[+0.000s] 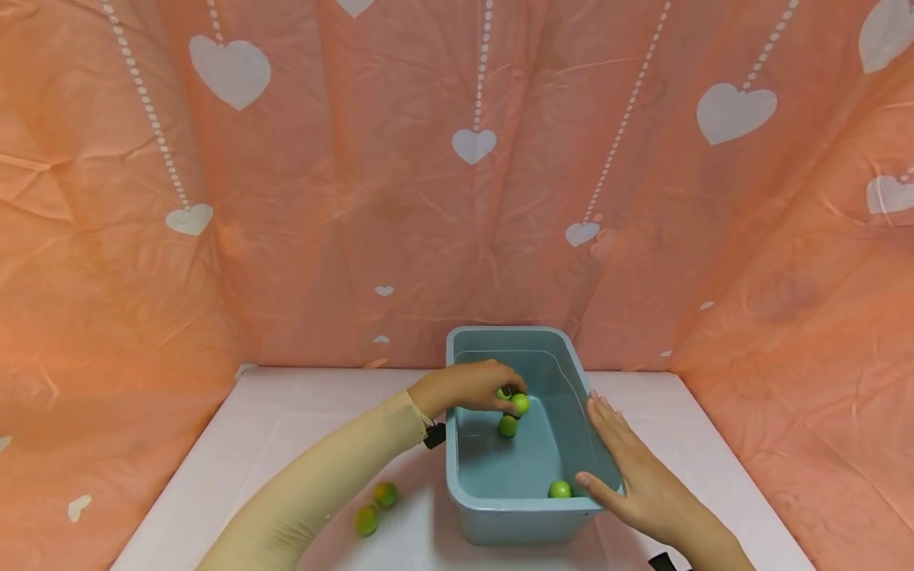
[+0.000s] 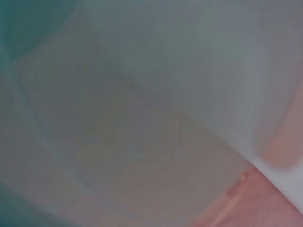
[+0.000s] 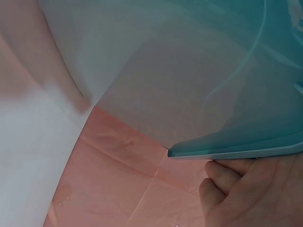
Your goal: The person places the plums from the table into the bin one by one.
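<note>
my left hand (image 1: 467,386) pinches 1 green ball (image 1: 520,404) over the blue bin (image 1: 500,519), directly above another ball (image 1: 508,426), while my right hand (image 1: 635,468) lies flat on its right wall.

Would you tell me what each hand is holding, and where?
The left hand pinches a green ball at its top; the right hand rests flat against the bin rim.
</note>
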`<action>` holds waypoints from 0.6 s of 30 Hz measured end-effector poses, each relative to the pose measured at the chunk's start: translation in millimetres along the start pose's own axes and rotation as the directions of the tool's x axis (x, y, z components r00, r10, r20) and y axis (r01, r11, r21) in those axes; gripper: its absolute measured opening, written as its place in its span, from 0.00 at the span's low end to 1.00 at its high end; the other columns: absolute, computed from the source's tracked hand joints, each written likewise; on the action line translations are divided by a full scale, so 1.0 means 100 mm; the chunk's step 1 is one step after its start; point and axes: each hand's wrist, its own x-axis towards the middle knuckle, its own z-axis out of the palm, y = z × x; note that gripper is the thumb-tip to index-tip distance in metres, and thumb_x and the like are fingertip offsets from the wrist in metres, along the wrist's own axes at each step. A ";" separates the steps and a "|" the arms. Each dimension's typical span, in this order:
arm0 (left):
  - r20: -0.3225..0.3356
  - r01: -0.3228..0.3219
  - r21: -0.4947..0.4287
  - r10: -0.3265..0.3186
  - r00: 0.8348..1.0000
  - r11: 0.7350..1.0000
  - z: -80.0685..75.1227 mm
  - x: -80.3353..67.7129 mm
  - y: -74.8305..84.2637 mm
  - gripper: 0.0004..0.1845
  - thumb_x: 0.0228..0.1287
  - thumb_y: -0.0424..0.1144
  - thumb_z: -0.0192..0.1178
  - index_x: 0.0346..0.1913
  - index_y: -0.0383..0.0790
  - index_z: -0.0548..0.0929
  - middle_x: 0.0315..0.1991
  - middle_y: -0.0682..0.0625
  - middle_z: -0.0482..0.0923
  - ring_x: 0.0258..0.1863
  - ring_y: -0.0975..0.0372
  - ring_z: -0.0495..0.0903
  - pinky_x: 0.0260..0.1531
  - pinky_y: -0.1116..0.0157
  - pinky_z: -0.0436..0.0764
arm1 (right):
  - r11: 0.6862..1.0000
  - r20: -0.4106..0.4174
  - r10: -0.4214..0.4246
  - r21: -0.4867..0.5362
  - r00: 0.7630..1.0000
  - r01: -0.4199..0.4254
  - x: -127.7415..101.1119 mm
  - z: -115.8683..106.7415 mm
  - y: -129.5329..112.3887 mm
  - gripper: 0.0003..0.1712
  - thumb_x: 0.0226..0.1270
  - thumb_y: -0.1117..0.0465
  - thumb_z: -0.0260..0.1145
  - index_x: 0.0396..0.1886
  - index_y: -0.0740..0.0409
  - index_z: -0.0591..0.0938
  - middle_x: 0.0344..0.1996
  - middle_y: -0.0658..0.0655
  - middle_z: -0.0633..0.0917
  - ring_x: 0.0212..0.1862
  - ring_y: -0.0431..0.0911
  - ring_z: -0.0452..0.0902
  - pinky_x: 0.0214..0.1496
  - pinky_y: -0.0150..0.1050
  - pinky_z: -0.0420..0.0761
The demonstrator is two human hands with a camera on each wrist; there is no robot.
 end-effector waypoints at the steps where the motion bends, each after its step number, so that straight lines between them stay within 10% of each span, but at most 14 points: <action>1: 0.006 0.000 0.001 0.000 1.000 1.000 0.01 0.03 0.00 0.19 0.76 0.42 0.69 0.64 0.40 0.86 0.56 0.51 0.87 0.56 0.61 0.85 0.60 0.70 0.80 | 1.000 -0.002 0.001 0.001 1.000 -0.001 0.00 0.00 0.00 0.57 0.71 0.47 0.75 0.86 0.66 0.56 0.84 0.68 0.58 0.87 0.49 0.45 0.81 0.22 0.36; 18: 0.108 0.019 0.078 -0.027 0.994 0.997 0.16 0.16 0.03 0.16 0.74 0.40 0.72 0.60 0.40 0.89 0.49 0.53 0.89 0.49 0.64 0.87 0.51 0.74 0.81 | 1.000 -0.033 -0.026 0.002 0.999 0.026 -0.01 0.01 0.01 0.57 0.70 0.48 0.76 0.87 0.64 0.56 0.83 0.70 0.59 0.85 0.35 0.37 0.81 0.22 0.38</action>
